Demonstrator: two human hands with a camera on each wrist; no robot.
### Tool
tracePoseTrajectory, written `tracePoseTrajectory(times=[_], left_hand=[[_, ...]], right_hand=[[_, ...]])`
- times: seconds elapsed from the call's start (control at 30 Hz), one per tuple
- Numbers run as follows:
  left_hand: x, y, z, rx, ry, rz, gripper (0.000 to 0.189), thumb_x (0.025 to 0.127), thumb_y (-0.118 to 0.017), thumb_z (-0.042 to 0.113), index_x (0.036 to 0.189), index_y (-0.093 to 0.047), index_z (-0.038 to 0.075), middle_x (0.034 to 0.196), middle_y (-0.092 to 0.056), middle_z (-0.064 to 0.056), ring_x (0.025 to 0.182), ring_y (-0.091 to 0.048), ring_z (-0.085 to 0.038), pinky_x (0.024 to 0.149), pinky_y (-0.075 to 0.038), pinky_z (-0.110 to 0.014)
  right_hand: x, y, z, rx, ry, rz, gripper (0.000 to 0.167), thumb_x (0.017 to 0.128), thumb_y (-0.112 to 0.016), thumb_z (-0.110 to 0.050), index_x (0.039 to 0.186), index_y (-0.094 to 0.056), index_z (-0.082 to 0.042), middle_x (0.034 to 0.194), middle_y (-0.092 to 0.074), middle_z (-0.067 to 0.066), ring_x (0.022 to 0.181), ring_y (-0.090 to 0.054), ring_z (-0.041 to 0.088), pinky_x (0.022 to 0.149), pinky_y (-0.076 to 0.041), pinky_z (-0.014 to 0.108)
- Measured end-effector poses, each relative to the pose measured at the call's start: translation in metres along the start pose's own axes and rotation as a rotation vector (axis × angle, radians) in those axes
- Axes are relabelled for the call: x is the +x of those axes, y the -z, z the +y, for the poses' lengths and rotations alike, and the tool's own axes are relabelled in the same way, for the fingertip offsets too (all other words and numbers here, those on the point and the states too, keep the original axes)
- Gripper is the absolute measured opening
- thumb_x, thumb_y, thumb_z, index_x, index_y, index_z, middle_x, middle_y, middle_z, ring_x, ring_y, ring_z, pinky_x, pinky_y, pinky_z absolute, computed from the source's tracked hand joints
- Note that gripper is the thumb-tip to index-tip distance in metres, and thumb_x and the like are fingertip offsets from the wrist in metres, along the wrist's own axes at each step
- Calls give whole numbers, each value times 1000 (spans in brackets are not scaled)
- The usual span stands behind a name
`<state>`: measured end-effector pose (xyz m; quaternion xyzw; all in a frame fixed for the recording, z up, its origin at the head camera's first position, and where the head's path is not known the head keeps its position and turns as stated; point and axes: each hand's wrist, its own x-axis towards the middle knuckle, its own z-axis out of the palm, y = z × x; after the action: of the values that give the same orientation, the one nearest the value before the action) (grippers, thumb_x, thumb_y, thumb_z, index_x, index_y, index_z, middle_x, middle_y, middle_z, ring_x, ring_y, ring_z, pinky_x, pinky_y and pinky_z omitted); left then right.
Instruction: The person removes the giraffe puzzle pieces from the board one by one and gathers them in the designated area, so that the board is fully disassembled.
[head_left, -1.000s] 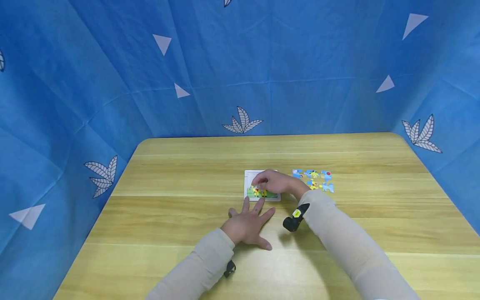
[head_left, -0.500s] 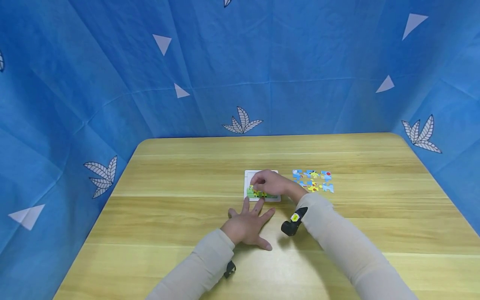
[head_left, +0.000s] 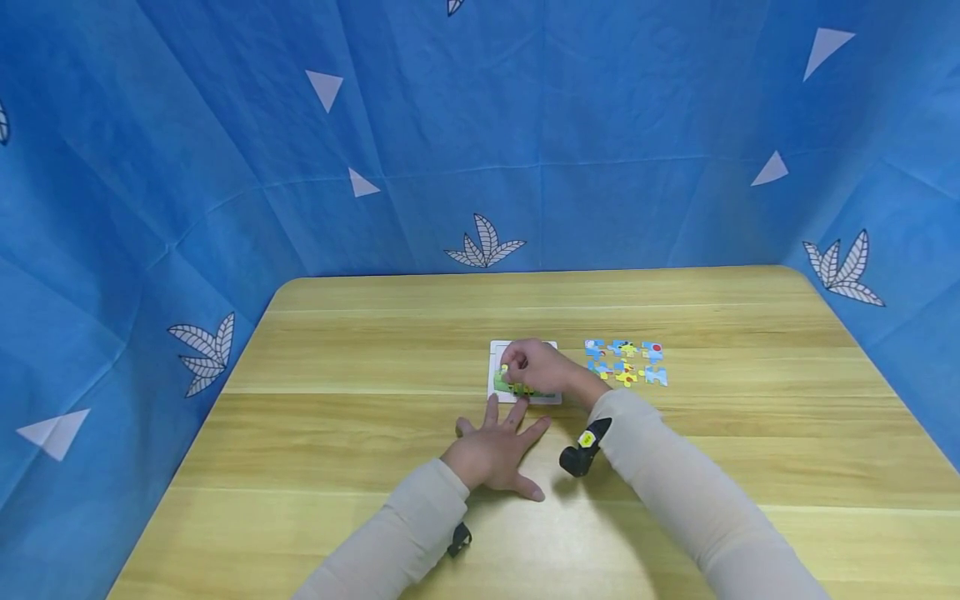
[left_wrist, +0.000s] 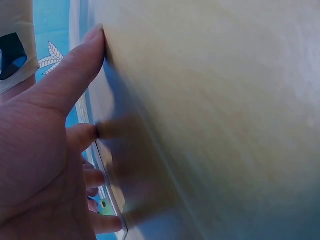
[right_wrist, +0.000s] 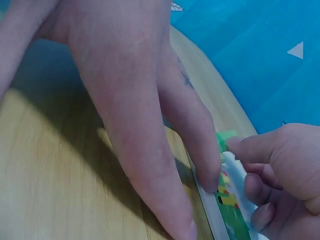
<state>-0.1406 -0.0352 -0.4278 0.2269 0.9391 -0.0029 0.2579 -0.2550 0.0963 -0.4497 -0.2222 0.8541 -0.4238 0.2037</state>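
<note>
A small jigsaw puzzle tray (head_left: 492,350) with a white rim lies on the table, its lower part filled with green and yellow picture pieces (right_wrist: 231,210). My right hand (head_left: 542,365) is over the tray and covers much of it. Between its thumb and index finger it pinches a small puzzle piece (head_left: 504,369), mostly hidden by the fingers. Fingers spread, my left hand (head_left: 495,454) rests on the table, with fingertips at the tray's near edge. In the left wrist view the thumb (left_wrist: 80,70) stretches away from the other fingers.
Several loose puzzle pieces (head_left: 626,375) in blue, yellow and red lie in rows right of the tray, beside my right wrist. The wooden table (head_left: 360,333) ends at a blue cloth backdrop (head_left: 480,125). A black wrist camera (head_left: 581,454) hangs under the right sleeve.
My right hand has shifted slightly left and its wrist has turned a little over the tray, uncovering more of the loose pieces. The left hand has not moved.
</note>
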Motion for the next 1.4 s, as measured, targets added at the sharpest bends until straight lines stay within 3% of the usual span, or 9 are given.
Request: tracePoseTrajectory(times=[0.27,0.57,0.93,1.1,1.4], left_hand=[[1,0,-1,5,-4,0,98,70,-61,72,150,-15,41,160,-1,0,142,-4,-44,90,-27,-74],[0,-1,-1,7,-2,4,98,70,-61,73,150,-15,41,160,-1,1,143,-5,-43,90,-27,-73],[-1,1,-1,-4,-3,-2,98,70,-61,72,150,-13,41,160,1,1,143,-4,-43,92,-26,-73],[-1,0,-1,-17,-1,-3,98,70,-62,71,150,-13,41,160,1,1,143,-3,-42,93,-25,-73],[-1,0,-1,-33,-2,-7,98,70,-63,70,150,-14,41,160,2,1,143,-2,-42,94,-24,-72]], right_hand=[[-7,10,3,-7,11,75,8,92,-58,-10,99,-61,-7,83,-57,4,74,-52,16,63,-44,28],[-21,24,11,-68,1,120,17,95,-54,-15,109,-60,-7,96,-63,9,87,-59,20,74,-48,34],[-48,46,27,-118,11,186,30,96,-52,-18,122,-58,-3,98,-64,11,84,-59,20,70,-48,35],[-61,53,36,-99,-4,219,29,95,-55,-18,118,-58,-1,93,-65,11,81,-61,20,71,-48,35],[-80,59,49,-78,-58,253,24,91,-62,-17,108,-58,0,76,-64,7,60,-56,17,57,-45,30]])
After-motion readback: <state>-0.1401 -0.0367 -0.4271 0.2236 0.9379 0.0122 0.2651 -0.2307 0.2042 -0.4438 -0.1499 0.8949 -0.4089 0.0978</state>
